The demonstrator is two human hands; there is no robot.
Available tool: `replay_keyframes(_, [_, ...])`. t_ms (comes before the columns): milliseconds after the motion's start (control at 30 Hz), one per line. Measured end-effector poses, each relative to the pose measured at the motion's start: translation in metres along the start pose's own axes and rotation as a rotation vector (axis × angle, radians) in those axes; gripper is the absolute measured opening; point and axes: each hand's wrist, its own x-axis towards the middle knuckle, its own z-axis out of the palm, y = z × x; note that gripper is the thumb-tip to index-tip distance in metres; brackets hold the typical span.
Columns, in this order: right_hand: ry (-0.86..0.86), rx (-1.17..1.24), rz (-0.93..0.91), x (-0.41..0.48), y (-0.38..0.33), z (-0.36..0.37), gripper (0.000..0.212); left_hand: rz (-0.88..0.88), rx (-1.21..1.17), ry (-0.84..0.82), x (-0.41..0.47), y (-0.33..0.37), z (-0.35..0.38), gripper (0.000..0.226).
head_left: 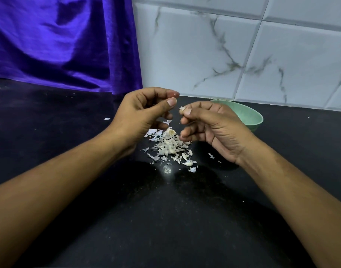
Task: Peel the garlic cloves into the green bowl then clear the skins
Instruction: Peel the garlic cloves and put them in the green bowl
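Observation:
My right hand (210, 128) pinches a small garlic clove (182, 109) with bits of skin on it between thumb and forefinger, above the black counter. My left hand (140, 115) hovers just left of it with thumb and forefinger curled close together; whether they pinch a bit of skin I cannot tell. Under both hands lies a heap of white garlic skins (168, 146), with a garlic root stub (170, 131) on top and a clove (188, 162) at its near edge. The green bowl (251, 117) stands behind my right hand, its inside mostly hidden.
The black counter (165, 209) runs to a marble-patterned tiled wall (243, 55) at the back. A purple cloth (59, 41) hangs at the back left. Stray skin flakes (107, 118) lie scattered on the counter.

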Motion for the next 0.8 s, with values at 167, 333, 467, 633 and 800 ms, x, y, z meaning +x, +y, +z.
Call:
replay_keyframes(167, [0.075,-0.283,-0.129,0.004,0.004,-0.006,0.011,-0.058,0.016,0.053,0.002,-0.002,-0.003,0.016])
replay_keyframes(333, [0.079,-0.392,-0.201,0.005,0.009,-0.009,0.005,-0.075,0.032,0.037,0.002,-0.001,-0.004,0.017])
replay_keyframes(467, [0.121,-0.465,-0.232,0.007,0.011,-0.012,0.012,-0.08,0.043,0.024,0.001,-0.001,-0.004,0.015])
replay_keyframes(633, [0.109,-0.666,-0.3,0.007,0.01,-0.015,0.017,-0.077,0.058,0.004,0.001,-0.003,-0.004,0.013])
replay_keyframes(800, [0.078,-0.732,-0.308,0.008,0.012,-0.017,0.009,-0.075,0.056,0.021,0.002,-0.003,-0.005,0.013])
